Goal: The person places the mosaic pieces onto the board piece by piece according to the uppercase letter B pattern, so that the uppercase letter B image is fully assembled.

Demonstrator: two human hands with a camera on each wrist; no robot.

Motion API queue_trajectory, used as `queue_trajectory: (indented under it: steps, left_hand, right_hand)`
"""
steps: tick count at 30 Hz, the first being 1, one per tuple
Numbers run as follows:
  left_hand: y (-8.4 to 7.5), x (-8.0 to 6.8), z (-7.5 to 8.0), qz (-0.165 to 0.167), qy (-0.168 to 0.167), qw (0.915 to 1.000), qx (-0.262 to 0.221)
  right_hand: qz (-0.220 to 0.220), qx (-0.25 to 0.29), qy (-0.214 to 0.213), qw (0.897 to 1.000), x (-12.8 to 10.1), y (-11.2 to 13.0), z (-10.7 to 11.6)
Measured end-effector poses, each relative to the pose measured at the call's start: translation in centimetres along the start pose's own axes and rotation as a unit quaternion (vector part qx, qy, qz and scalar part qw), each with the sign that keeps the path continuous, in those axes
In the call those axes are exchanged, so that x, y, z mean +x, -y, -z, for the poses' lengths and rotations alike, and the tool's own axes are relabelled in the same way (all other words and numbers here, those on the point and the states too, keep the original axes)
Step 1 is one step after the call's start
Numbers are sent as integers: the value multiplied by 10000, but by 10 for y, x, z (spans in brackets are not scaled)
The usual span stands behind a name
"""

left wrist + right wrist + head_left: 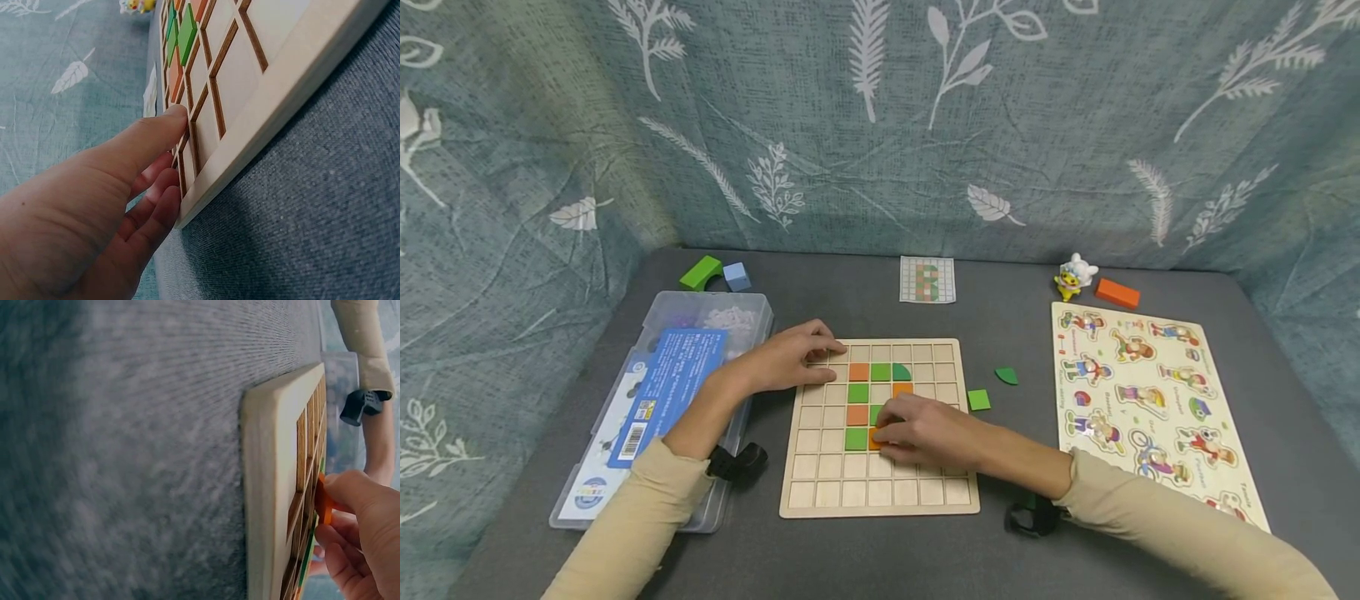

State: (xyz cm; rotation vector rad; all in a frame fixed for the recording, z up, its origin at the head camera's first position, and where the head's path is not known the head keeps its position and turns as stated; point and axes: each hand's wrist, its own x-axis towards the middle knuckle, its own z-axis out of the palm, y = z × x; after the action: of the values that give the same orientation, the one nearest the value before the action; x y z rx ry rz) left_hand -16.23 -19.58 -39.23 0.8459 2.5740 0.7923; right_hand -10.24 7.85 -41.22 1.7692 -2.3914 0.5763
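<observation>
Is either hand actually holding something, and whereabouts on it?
The right hand pinches a small orange tile by its edge. The left hand only rests on the wooden grid board.

I count one wooden grid board (820,492), two loose green tiles (979,400), one pattern card (928,279), one storage box (700,312).

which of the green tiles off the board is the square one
The green square, lying nearest the board by its right edge. The other loose green tile, farther right and back, has a curved side.
</observation>
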Motion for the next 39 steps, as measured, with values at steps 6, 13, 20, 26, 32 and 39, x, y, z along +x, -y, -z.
queue_trajectory:
  steps: [6, 13, 20, 26, 32, 39]
  left_hand:
    - [-1, -1, -1, 39, 41, 10000, -19]
    - [-2, -2, -3, 73, 77, 9999, -52]
    - [-1, -1, -3, 29, 63, 10000, -5]
    - [-2, 0, 1, -32, 42, 10000, 42]
    - [-3, -1, 1, -21, 92, 10000, 24]
    - [-1, 1, 2, 20, 98, 9999, -60]
  right_hand:
    - [77, -159, 1, 9998, 0, 1, -2]
    - [249, -463, -206, 9984, -11, 3, 1]
    - [-538, -409, -411, 9969, -61, -7, 28]
    - [-1601, 125, -587, 9853, -107, -17, 53]
    - [-2030, 273, -447, 9778, -134, -18, 58]
    - [-1930, 109, -326, 9806, -154, -12, 55]
